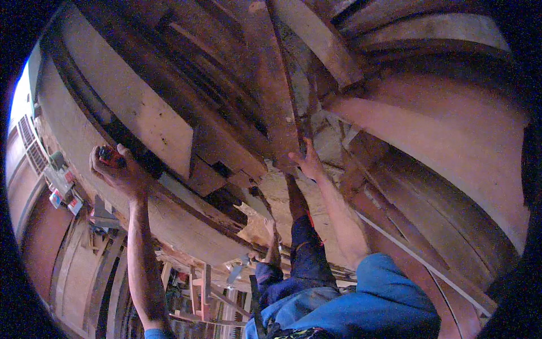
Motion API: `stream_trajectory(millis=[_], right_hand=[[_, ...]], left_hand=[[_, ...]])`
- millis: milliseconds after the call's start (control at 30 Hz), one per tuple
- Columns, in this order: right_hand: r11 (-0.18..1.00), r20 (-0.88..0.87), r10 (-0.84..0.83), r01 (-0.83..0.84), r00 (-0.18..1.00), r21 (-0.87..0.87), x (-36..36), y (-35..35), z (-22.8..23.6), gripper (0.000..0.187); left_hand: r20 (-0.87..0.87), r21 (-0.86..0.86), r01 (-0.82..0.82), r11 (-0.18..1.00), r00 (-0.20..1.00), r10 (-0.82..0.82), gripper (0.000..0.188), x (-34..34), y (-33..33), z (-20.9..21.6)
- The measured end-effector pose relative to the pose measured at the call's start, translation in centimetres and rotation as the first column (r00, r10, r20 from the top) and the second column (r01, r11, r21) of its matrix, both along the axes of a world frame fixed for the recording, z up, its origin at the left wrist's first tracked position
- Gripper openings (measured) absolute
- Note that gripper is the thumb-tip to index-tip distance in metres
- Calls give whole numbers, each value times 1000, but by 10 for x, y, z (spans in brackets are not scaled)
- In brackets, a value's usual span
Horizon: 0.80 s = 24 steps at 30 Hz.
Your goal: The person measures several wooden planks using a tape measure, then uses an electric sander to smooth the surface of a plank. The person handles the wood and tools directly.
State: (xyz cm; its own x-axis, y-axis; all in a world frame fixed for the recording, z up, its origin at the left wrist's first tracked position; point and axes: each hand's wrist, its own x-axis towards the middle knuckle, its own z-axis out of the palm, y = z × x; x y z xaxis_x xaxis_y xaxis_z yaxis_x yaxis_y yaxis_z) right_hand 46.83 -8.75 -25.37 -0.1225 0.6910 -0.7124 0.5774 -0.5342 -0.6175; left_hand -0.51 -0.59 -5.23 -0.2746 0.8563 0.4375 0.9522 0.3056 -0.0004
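Observation:
A small red and black object point(111, 156) sits in my left hand point(121, 175), its fingers curled round it; its exact kind is unclear. That hand is raised above a long pale board point(84, 121) at the left. My right hand point(309, 163) is at the near end of a long reddish-brown wooden board point(276, 107) in the middle. The thumb lies over the board's face and the fingers run along its right edge, partly hidden. My left forearm rises from the lower edge, and my right arm comes out of a blue sleeve.
Stacked planks surround me, with a wide pale plank point(135, 107) at the left and a broad reddish sheet point(429, 141) at the right. Bare legs in dark shorts point(305, 248) show below. A wooden frame point(203, 288) and small cluttered items point(65, 183) stand at the lower left.

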Motion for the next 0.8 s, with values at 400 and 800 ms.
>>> stream_trajectory(millis=[400, 800], right_hand=[[963, 394, 268, -258, 879, -80, 5, -1, -45, 65], [887, 256, -113, -18, 960, 461, -79, 225, -114, 87]], left_hand=[[9, -8, -2, 1000, 1000, 2, 56, 10, 0, 4], [53, -18, -9, 1000, 999, 10, 54, 14, 1, 8]])
